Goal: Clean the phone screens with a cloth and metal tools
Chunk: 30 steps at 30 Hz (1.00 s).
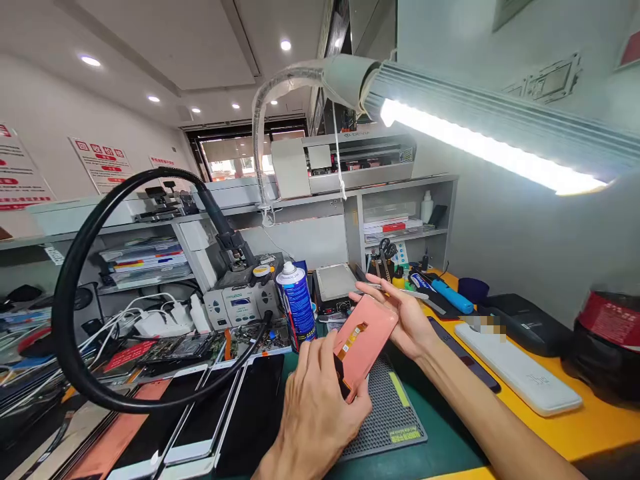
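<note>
A phone screen panel (367, 337) is held tilted in front of me, its pink back facing up with a gold flex cable (354, 338) on it. My left hand (320, 400) grips the lower end, fingers bent around a dark part there. At the upper right edge, my right hand (406, 317) supports the panel, several fingers stretched out past it. A thin metal tool (417, 295), perhaps tweezers, lies across these fingers. Beneath the hands is a grey perforated mat (387, 417) on a green work surface (450, 443).
Several loose screens (200, 420) lie at left beneath a looping black hose (67, 320). A blue spray can (299, 307) stands before the soldering station (240, 303). At right are a white power bank (520, 373), a dark phone (465, 357) and a bottle (607, 347). A lit lamp (490, 147) hangs overhead.
</note>
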Tool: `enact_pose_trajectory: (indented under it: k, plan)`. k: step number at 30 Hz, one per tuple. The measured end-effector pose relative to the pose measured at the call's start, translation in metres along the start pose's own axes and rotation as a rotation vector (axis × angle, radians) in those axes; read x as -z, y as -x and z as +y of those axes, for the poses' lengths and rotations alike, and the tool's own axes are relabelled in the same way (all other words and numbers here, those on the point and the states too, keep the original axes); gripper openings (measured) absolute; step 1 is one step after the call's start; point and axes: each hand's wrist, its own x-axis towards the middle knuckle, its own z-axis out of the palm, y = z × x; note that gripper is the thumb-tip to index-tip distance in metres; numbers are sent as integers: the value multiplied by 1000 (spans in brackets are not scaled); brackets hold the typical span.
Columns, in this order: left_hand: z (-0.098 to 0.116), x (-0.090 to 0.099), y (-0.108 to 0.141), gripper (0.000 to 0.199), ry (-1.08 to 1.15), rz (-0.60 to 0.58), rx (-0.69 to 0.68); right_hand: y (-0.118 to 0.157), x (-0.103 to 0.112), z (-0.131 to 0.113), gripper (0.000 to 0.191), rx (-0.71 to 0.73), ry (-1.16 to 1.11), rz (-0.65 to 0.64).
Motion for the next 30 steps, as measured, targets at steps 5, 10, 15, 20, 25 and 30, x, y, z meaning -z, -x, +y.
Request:
enact_pose_trajectory:
  k: [5,10,15,20,25,30]
  plan:
    - [13,-7,-1,52,42,6,-6,-4,5,3,17,19,-82,73]
    - [16,-8,-1,50,143,-35,28,-5,4,-2,16,25,-119,89]
    - [13,-3,0,56,350,-118,132,-7,5,-2,18,-17,-130,80]
    - [8,6,-11,63,711,-266,359,-7,5,-2,18,-95,-130,49]
    - [-2,9,-37,74,1271,-662,530,-1,-1,0,18,-158,-114,-2]
    - [-3,-1,-40,100,1701,-1058,592,3,-8,7,18,-185,-79,-40]
